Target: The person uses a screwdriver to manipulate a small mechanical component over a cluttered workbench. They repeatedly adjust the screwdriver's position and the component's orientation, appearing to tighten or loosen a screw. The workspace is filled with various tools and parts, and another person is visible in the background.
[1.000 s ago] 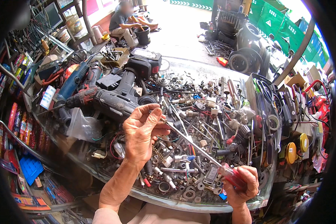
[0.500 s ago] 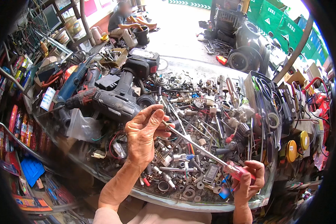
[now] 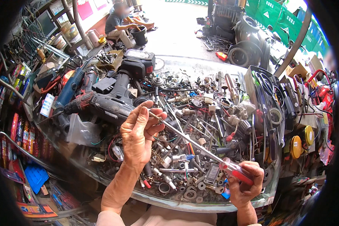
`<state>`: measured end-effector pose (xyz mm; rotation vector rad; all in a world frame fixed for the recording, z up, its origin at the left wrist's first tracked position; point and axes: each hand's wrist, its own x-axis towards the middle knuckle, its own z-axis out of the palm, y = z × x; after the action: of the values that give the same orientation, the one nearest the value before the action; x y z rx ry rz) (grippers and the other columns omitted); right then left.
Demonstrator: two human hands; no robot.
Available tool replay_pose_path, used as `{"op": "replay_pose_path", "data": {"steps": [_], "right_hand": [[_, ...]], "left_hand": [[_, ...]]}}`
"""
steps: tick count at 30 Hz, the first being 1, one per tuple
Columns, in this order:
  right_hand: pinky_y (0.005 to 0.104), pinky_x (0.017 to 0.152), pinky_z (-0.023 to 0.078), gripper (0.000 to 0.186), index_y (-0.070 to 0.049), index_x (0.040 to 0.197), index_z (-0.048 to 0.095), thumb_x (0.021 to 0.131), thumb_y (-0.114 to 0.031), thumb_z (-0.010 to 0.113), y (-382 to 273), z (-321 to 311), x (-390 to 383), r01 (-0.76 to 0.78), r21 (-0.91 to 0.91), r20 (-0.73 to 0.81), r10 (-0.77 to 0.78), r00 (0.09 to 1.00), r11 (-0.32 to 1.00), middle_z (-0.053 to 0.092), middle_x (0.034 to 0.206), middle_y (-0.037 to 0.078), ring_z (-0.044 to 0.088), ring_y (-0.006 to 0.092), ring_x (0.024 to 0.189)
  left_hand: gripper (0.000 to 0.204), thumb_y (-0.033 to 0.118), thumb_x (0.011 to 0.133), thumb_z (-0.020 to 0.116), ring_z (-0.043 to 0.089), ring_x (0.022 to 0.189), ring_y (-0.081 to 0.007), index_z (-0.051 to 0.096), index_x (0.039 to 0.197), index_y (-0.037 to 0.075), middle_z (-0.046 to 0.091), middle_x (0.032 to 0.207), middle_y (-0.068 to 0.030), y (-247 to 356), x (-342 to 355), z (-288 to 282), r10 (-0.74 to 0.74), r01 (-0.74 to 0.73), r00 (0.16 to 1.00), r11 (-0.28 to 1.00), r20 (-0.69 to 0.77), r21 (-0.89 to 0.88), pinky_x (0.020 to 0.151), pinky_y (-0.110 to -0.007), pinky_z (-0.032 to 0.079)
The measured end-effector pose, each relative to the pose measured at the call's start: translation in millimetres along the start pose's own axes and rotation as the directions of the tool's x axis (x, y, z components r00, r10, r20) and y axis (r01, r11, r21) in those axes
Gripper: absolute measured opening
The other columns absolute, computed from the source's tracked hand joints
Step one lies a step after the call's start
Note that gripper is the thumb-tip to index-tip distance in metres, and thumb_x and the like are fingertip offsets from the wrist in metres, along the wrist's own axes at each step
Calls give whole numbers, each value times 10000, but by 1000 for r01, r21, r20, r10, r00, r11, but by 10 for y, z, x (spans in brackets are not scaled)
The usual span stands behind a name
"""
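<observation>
My right hand (image 3: 248, 184) is wrapped round the red-and-clear handle of a long screwdriver (image 3: 194, 142). Its steel shaft slants up and left across the bench toward my left hand (image 3: 138, 132). There, thumb and fingers pinch a small brownish screw-like piece (image 3: 154, 116), its wider end meeting the screwdriver's tip; its exact kind is too small to make out. Both hands are above a glass-edged bench (image 3: 154, 199) heaped with loose bolts, washers, springs and fittings. Just beyond my left hand lies a black cordless drill (image 3: 111, 107).
A blue angle grinder (image 3: 69, 87) and a clear plastic bag (image 3: 83, 130) lie at the left. A tray of cables and tape (image 3: 265, 101) stands at the right. Packaged goods hang along the left rim. Farther off, a person (image 3: 118, 26) sits beside a black bucket (image 3: 140, 35).
The screwdriver handle has turned in my right hand, showing more of its red side. Both hands and the screwdriver have shifted slightly left, and the screw-like piece now shows more plainly.
</observation>
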<state>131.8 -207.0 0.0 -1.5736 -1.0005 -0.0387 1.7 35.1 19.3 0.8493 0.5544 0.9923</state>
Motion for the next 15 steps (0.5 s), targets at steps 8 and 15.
{"op": "replay_pose_path", "data": {"steps": [8,15], "right_hand": [[196,530,416,522,2,1088,471,792,-367,690,23,-59,-59,-241,25,-97,243,965,970,516,920,87,511,92,619],[160,322,285,560,-6,954,499,814,-541,591,-72,-102,5,-404,168,-94,422,902,899,527,718,35,428,37,373]], "left_hand": [[241,160,936,506,670,844,-221,534,1124,12,647,967,-149,-23,-4,32,0,1,999,1000,37,-18,659,-292,588],[178,169,917,539,674,816,-201,558,1015,21,653,949,-166,-64,-17,40,-50,50,998,999,41,1,558,-240,565]]}}
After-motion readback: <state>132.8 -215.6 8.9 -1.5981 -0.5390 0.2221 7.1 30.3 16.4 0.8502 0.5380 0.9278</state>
